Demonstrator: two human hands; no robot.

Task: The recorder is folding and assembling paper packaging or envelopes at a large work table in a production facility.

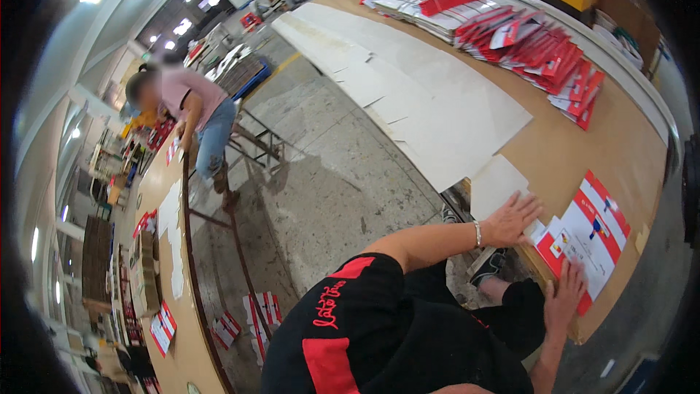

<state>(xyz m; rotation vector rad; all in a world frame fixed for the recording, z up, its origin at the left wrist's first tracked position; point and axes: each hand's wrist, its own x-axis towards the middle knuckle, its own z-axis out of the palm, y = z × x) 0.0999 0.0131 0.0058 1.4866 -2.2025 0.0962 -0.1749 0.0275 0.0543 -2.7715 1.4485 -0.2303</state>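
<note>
Open tabletop [565,147] between near card [596,228] and obstructing card heap [541,52]

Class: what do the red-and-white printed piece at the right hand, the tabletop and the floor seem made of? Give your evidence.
Printed piece: probably smooth card or stiff paper; thin, flat, straight-edged.
Tabletop: perhaps wood-based board; smooth, even tan, though a laminate covering is possible.
Floor: likely concrete; hard-looking, mottled grey, with straight seams.
</note>
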